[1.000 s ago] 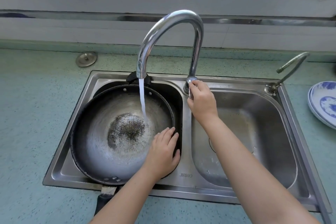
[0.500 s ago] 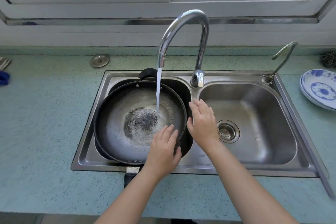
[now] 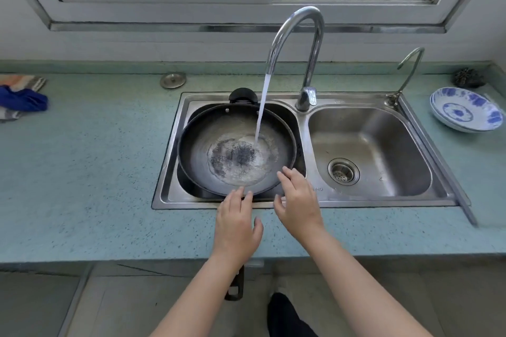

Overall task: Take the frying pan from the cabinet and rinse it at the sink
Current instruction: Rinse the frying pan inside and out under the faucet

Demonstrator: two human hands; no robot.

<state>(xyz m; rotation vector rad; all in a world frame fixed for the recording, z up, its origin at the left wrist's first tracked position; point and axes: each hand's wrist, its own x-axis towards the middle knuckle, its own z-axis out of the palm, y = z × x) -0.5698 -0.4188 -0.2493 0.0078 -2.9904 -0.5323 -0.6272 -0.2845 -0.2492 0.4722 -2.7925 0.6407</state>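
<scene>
Head view, near to far: long pan handle point(image 3: 235, 286) poking out below the counter edge, partly hidden under the left forearm. Left hand point(image 3: 237, 223) now drawn back over the front counter, fingers loosely spread, only the tips near the pan rim, gripping nothing. Right hand point(image 3: 298, 200) off the tap lever since a second ago and brought down beside the left, open, fingertips at the pan's right rim above the sink's front ledge. Frying pan point(image 3: 236, 149) sitting tilted in the left basin of the double sink point(image 3: 306, 201), shallow water pooling over the worn centre. Stream from the gooseneck faucet point(image 3: 297, 35) landing right of centre. Likely meaning: water set, rinse under way, both hands free to swirl or rub next. Farther right, blue-patterned plates point(image 3: 465, 109) on the counter.
</scene>
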